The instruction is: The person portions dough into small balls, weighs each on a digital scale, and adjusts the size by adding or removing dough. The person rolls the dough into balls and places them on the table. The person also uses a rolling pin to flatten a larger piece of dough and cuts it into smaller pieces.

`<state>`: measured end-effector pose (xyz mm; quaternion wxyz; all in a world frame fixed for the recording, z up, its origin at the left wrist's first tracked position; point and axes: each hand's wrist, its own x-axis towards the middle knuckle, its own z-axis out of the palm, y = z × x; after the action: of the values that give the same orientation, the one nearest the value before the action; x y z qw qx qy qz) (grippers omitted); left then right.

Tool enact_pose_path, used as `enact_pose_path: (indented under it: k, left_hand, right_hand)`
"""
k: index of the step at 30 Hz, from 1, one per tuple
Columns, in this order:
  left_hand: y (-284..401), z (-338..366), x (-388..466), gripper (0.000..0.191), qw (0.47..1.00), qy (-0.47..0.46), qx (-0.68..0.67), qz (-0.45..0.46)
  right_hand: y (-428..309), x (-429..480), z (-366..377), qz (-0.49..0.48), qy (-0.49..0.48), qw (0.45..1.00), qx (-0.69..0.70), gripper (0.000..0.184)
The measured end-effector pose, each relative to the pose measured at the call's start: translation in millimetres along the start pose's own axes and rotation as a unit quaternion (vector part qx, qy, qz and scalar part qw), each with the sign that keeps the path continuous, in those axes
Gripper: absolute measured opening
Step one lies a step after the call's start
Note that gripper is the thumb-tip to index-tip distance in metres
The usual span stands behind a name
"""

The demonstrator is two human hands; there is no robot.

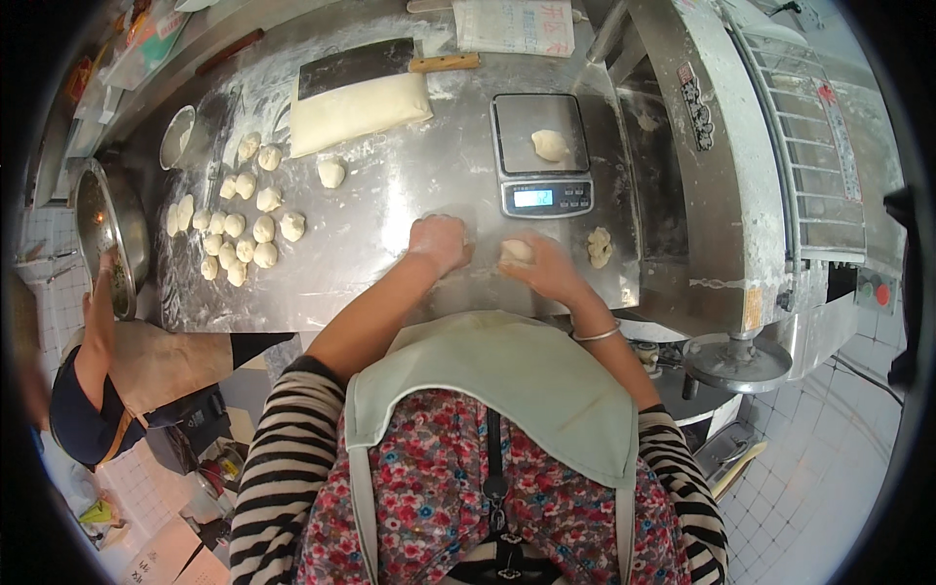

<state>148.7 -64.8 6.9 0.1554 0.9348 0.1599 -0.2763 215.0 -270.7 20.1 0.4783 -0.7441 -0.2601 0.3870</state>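
My right hand (pixel 545 267) has its fingers around a small lump of dough (pixel 517 251) just above the steel tabletop. To its left, my left hand (pixel 440 243) is curled on the table, and its palm side is hidden. Beyond my right hand stands a digital kitchen scale (pixel 542 194) with its display lit and one dough piece (pixel 550 145) on its pan. A rough dough scrap (pixel 599 247) lies right of my right hand. Several dough balls (pixel 245 227) are grouped at the left, with a single ball (pixel 331 173) apart from them.
A cleaver (pixel 358 68) with a wooden handle rests against a thick dough slab (pixel 362 113). A flour-dusted bowl (pixel 178 139) stands far left. Steel machinery with a handwheel (pixel 737 362) borders the table's right. At left, another person's arm (pixel 99 329) reaches into a large metal basin (pixel 110 241).
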Motion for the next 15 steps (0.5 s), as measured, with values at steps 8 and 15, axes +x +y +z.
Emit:
enact_pose_path:
  k: [8,15]
  left_hand:
    - [-26,-3,-28,0.06,0.987,0.113,-0.096,0.054]
    - [-21,-28,-31,0.061,0.964,0.165,-0.191,0.089]
  right_hand:
    - [17,48,-76,-0.027,0.255,0.951,-0.171,0.045]
    - [11,115,-90,-0.198,0.282,0.882,-0.321,0.039]
